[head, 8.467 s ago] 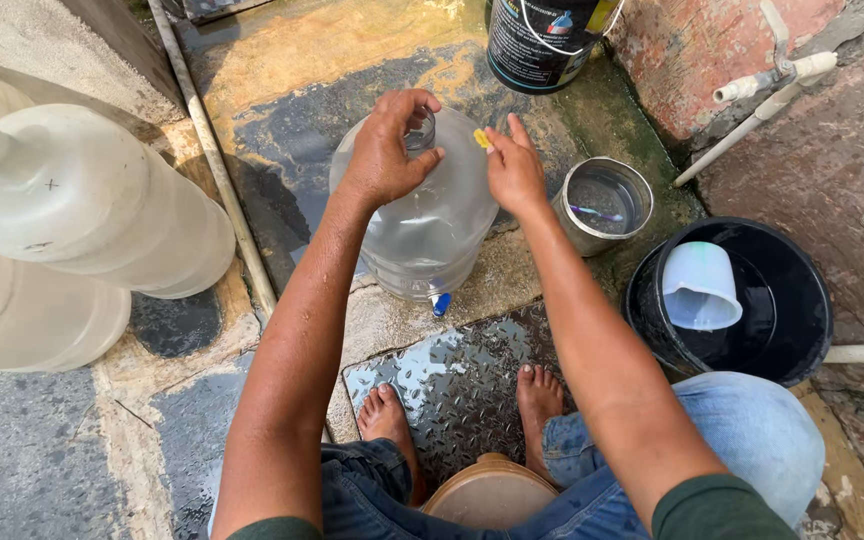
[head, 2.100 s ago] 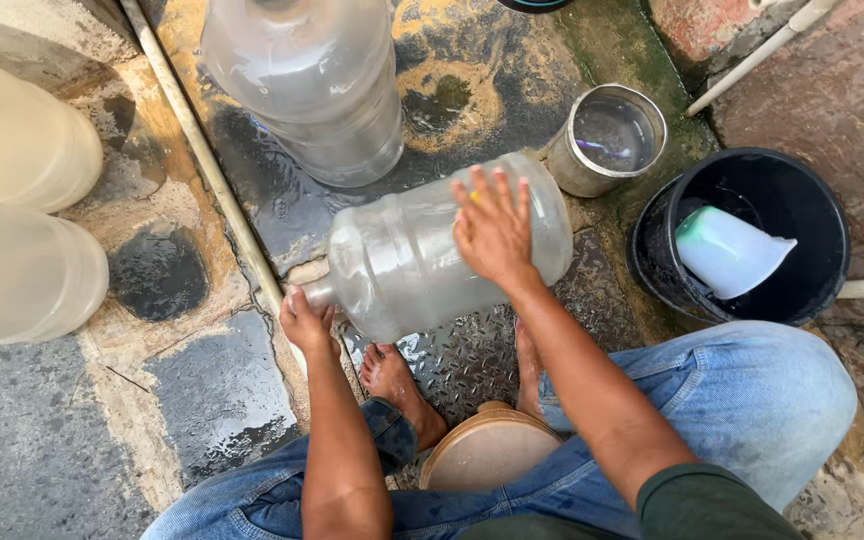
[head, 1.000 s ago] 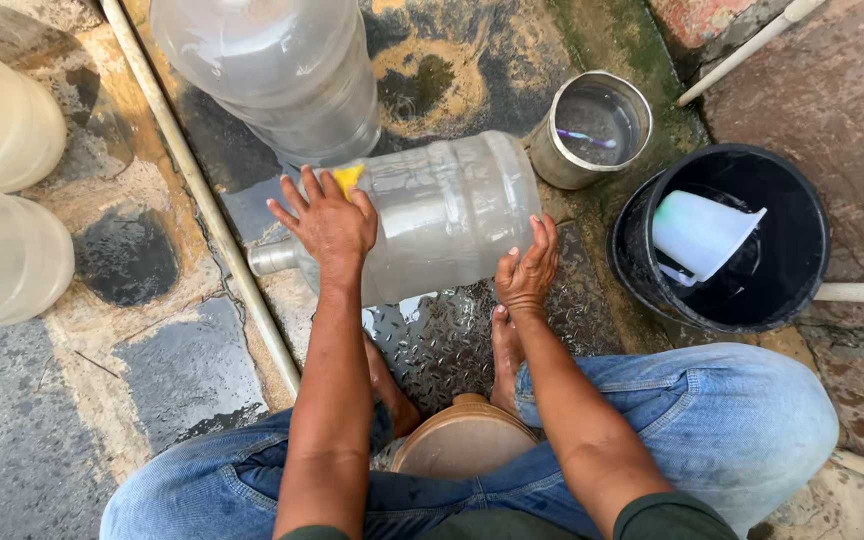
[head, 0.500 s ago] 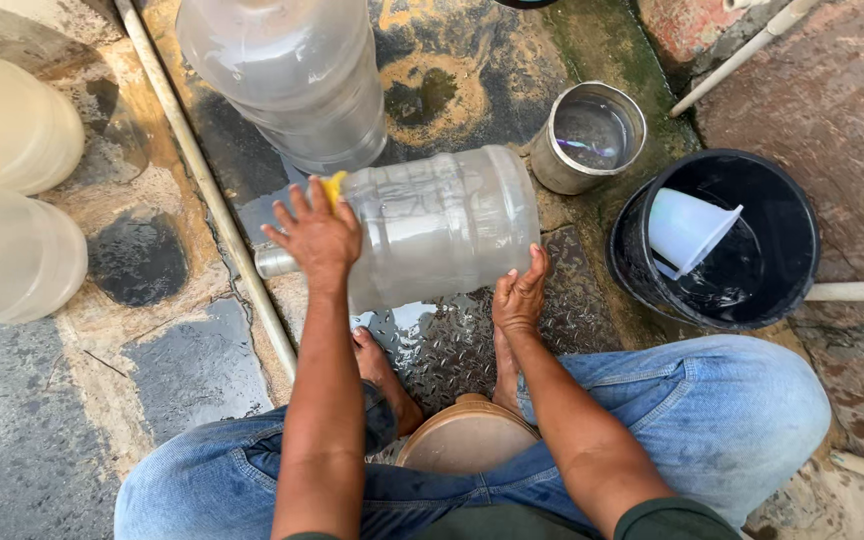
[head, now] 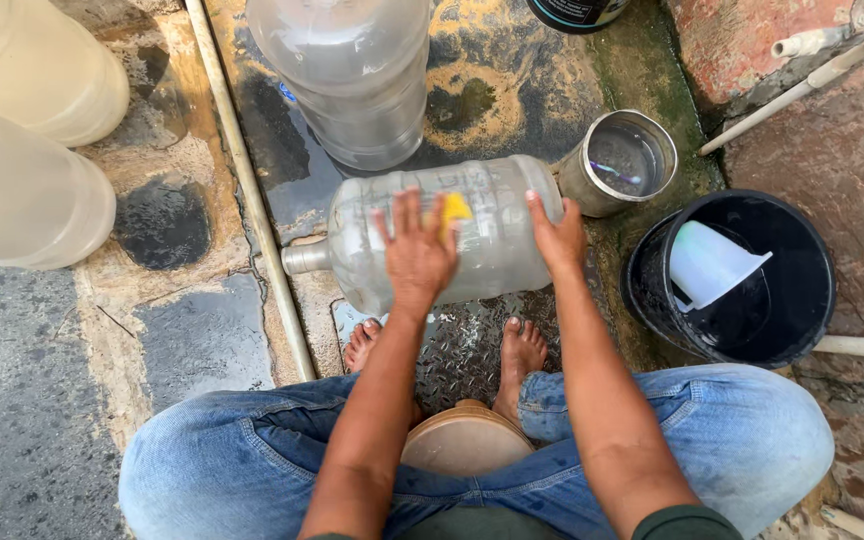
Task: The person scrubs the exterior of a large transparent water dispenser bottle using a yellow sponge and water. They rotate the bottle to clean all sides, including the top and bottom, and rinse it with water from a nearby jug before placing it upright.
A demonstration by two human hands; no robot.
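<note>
The large clear water jug (head: 452, 235) lies on its side on the wet floor (head: 512, 80), its neck pointing toward the pale pipe (head: 252, 200) at the left and its base close to the steel pot (head: 620, 162). Half a second ago the left hand sat near the neck end; now the left hand (head: 414, 250) has slid along to the middle of the barrel, fingers spread flat, pressing a small yellow sponge (head: 455, 208) against the plastic rather than clenching it; the rubbing stroke seems to be travelling toward the base. The right hand (head: 557, 235) has risen from the lower edge to the base end, open-palmed against the jug, apparently steadying it; it grips nothing. The jug itself has hardly shifted.

A second clear jug (head: 352, 75) stands upright just behind; a black bucket (head: 652, 300) holding a white scoop (head: 710, 262) sits to the right; two cloudy jugs (head: 27, 130) lie at the left, cut off by the frame. Most of the sponge is hidden under the fingers; whether the lying jug holds water is hard to tell; its underside is out of sight, and the dark can (head: 577, 12) at the top edge shows only partly.
</note>
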